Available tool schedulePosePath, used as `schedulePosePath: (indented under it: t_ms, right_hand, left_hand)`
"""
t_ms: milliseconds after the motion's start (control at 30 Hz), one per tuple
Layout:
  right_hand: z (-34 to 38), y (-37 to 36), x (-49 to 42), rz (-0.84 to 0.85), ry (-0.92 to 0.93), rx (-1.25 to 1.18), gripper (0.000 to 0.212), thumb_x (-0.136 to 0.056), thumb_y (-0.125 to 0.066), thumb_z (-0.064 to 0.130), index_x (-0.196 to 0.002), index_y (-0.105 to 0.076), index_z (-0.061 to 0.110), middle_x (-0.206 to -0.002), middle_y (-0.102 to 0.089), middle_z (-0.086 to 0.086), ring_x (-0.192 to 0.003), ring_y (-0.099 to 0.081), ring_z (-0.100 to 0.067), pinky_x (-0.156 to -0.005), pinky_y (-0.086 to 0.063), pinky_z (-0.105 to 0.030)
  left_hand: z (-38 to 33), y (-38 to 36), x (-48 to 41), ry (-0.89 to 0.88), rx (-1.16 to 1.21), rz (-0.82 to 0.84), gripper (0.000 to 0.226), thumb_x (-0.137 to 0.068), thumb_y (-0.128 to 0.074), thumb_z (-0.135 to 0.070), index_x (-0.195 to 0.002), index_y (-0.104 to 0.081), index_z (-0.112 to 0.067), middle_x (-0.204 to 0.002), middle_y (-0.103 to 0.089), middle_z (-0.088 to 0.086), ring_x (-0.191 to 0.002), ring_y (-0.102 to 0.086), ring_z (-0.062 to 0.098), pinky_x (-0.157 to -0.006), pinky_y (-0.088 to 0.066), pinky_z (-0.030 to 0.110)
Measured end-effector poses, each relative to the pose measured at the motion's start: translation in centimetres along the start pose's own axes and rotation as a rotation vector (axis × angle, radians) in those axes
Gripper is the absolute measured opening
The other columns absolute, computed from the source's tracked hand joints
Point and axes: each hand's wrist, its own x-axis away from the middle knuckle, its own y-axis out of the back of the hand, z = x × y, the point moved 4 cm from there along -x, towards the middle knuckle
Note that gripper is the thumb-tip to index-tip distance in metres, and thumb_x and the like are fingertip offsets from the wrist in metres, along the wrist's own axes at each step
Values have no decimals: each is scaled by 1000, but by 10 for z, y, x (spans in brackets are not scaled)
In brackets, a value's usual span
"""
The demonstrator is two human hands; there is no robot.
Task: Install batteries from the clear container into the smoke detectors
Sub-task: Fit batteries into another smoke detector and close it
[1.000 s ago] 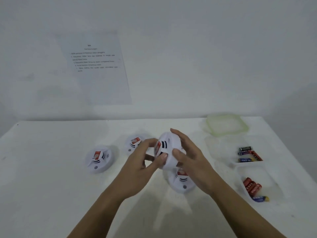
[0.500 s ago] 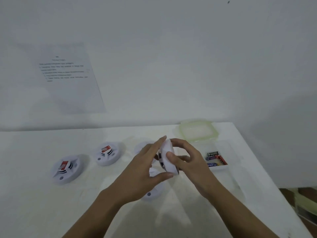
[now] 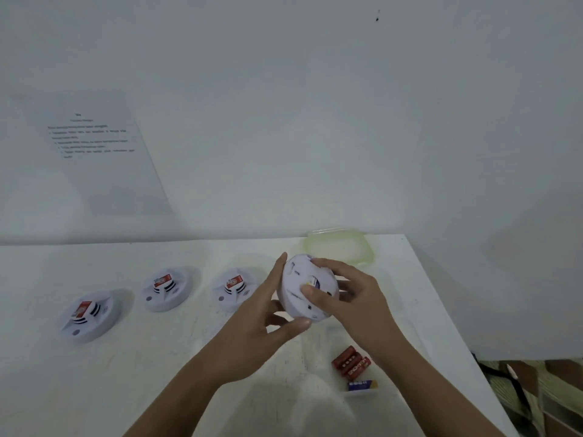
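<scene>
Both hands hold a white round smoke detector [image 3: 299, 279] above the table, its back side turned toward me. My left hand [image 3: 268, 313] grips its left rim between fingers and thumb. My right hand [image 3: 350, 298] curls around its right side, thumb pressing on the back. Three more white smoke detectors lie face up to the left: one [image 3: 90, 315], a second [image 3: 167, 288], a third [image 3: 235, 288]. A clear container [image 3: 362, 394] near my right forearm holds red batteries [image 3: 350, 362] and a blue one [image 3: 362, 384].
A pale green container lid [image 3: 340, 247] lies at the table's back right. A printed sheet [image 3: 104, 152] hangs on the white wall. The white table's right edge [image 3: 467, 348] drops off to a patterned floor covering.
The held detector has been turned so its back faces me, and it sits slightly farther right. The view has shifted; the near container of batteries shows again.
</scene>
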Motion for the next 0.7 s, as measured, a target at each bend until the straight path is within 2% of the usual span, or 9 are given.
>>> schedulePosePath:
  t_ms: [67, 167, 233, 300, 400, 567, 700]
  right_hand:
    - [-1, 0, 4, -35, 18, 41, 43, -73, -86, 43, -112, -67, 42, -116, -68, 15, -99, -71, -14, -74, -64, -36]
    - [1, 2, 10, -72, 70, 151, 40, -72, -84, 50, -107, -64, 44, -111, -65, 23, -97, -68, -10, -71, -62, -26]
    - [5, 4, 12, -71, 106, 221, 36, -74, -81, 54, -104, -63, 47, -108, -64, 27, -94, -67, -6, -69, -58, -19]
    - [6, 6, 13, -55, 114, 284, 38, -74, -81, 57, -105, -61, 50, -108, -63, 26, -93, -66, -4, -69, -57, -16]
    - [7, 6, 15, -39, 99, 285, 45, -69, -84, 56, -106, -62, 45, -112, -61, 21, -99, -64, -1, -74, -56, -14]
    - [8, -1, 18, -4, 51, 282, 55, -65, -87, 56, -111, -63, 36, -116, -60, 18, -105, -64, -7, -76, -63, -28]
    - [7, -14, 24, 13, 65, 295, 56, -63, -89, 56, -110, -64, 37, -114, -60, 19, -106, -62, -6, -80, -62, -35]
  left_hand:
    - [-1, -8, -1, -14, 37, -3, 99, -83, -78, -25, -148, -9, -56, -135, -48, -41, -117, -63, 3, -84, -56, 19]
    - [0, -14, -2, -36, 47, -19, 103, -80, -83, -15, -148, -15, -50, -133, -44, -47, -124, -56, -3, -85, -56, 19]
    - [1, -13, -3, -33, 64, -25, 102, -78, -85, -14, -149, -19, -45, -134, -46, -42, -126, -55, -3, -88, -56, 20]
    - [2, -10, -3, -16, 91, -14, 99, -77, -85, -11, -149, -24, -40, -134, -52, -32, -127, -57, 5, -91, -59, 29]
    - [1, -6, 0, 1, 124, -12, 93, -76, -85, -7, -144, -31, -38, -131, -58, -23, -126, -60, 16, -94, -59, 39]
    - [6, -11, 14, 10, 112, 2, 96, -79, -83, -9, -148, -24, -41, -136, -52, -30, -126, -58, 5, -89, -57, 22]
    - [12, -14, 20, -7, 11, -22, 97, -75, -88, -13, -144, -25, -40, -125, -47, -47, -123, -51, -13, -85, -51, 9]
